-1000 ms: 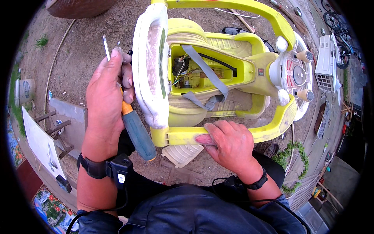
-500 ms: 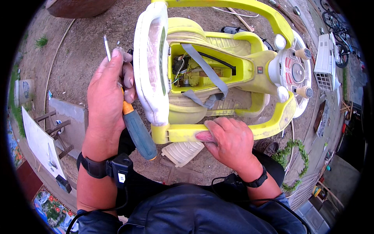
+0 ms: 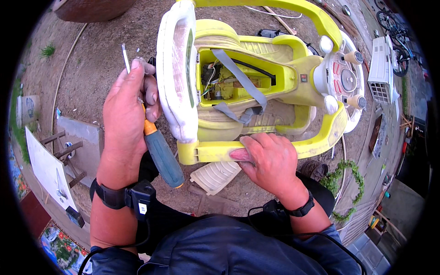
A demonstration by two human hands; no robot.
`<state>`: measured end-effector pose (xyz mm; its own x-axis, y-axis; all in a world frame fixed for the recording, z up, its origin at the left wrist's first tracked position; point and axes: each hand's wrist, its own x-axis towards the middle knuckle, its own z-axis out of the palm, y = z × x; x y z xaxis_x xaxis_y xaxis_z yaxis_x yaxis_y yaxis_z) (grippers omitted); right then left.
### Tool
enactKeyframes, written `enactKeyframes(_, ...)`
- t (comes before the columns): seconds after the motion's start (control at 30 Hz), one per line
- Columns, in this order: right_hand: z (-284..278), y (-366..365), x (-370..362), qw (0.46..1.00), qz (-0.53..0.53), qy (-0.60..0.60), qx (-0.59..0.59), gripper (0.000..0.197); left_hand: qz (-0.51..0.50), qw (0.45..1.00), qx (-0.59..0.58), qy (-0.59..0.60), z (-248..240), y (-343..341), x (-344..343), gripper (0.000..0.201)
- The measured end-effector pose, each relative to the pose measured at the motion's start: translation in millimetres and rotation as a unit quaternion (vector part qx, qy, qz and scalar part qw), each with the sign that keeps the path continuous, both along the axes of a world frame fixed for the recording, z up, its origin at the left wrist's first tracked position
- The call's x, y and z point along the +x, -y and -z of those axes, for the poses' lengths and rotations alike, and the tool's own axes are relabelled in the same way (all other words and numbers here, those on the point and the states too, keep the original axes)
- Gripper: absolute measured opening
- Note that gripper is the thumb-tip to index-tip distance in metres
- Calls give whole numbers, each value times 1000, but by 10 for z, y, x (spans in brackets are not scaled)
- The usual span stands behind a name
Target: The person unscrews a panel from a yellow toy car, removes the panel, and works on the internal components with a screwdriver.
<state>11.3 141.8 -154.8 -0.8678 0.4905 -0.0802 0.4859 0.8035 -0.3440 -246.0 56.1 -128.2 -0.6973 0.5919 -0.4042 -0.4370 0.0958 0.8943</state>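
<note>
A yellow ride-on toy car point(image 3: 300, 87) lies before me, its steering wheel and white dashboard point(image 3: 341, 78) to the right. My right hand point(image 3: 272, 160) is closed around the yellow side rail point(image 3: 211, 152) nearest me. In my left hand point(image 3: 126, 107) is a screwdriver point(image 3: 164, 158) with a blue-grey and orange handle pointing down toward me and its thin shaft upward. That hand is beside the white backrest point(image 3: 172, 82); whether its fingers touch it I cannot tell. Inside the car's open compartment point(image 3: 250, 85) are wires and small parts. A grey strap point(image 3: 240, 75) hangs across it.
A ribbed cream plastic panel point(image 3: 215, 178) lies on the dirt under the rail. To the left are an overturned-looking white stool or table point(image 3: 48, 160) and a bucket point(image 3: 27, 110). A leafy green ring point(image 3: 360, 183), a white crate point(image 3: 381, 64) and a bicycle point(image 3: 394, 27) are at right.
The toy car has shifted slightly up and to the left, my right hand moving with its rail. My left hand and the screwdriver have hardly moved.
</note>
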Motion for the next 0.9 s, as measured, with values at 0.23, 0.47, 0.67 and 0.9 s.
enactKeyframes(0.23, -6, 15, 4, 1000, 4, 13, -4, 37, 10, 1000, 9, 2, -13, 38, 14, 31)
enactKeyframes(0.47, 11, 13, -3, 1000, 1, -9, 8, 31, 3, 1000, 6, 13, -42, 48, 41, 30)
enactKeyframes(0.67, -2, 8, -23, 999, -5, -33, 21, 27, 11, 1000, 13, 16, -57, 83, 68, 31)
enactKeyframes(0.9, -6, 27, -10, 999, -5, -37, 24, 26, 19, 999, 24, 23, -45, 162, 67, 32)
